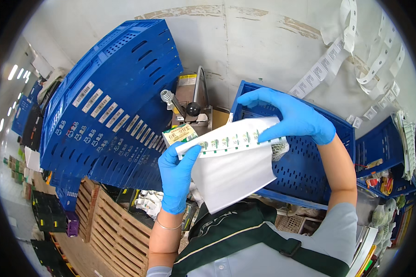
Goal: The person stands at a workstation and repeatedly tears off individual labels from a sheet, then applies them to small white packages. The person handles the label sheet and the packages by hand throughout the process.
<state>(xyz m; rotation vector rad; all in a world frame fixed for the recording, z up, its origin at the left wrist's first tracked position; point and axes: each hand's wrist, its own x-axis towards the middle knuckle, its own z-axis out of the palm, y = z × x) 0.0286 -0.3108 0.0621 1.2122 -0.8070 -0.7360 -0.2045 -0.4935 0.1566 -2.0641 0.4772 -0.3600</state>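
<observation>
A white sheet of printed labels, with a row of green marks, stretches between my two blue-gloved hands. My left hand pinches its left end between thumb and fingers. At the right end, my right hand has thumb and fingers spread wide; the thumb lies at the labels, and whether it presses on them I cannot tell. The sheet's blank lower part hangs down in front of the dark green apron. A netted item shows just past the sheet's right end, over a blue plastic crate. Behind my left hand stands a printed organic-produce package.
Stacked blue crates with barcode stickers rise at the left. A metal device with a black ball knob stands by the wall. Label strips hang at the upper right. Wooden pallets lie lower left; netted produce is at the right.
</observation>
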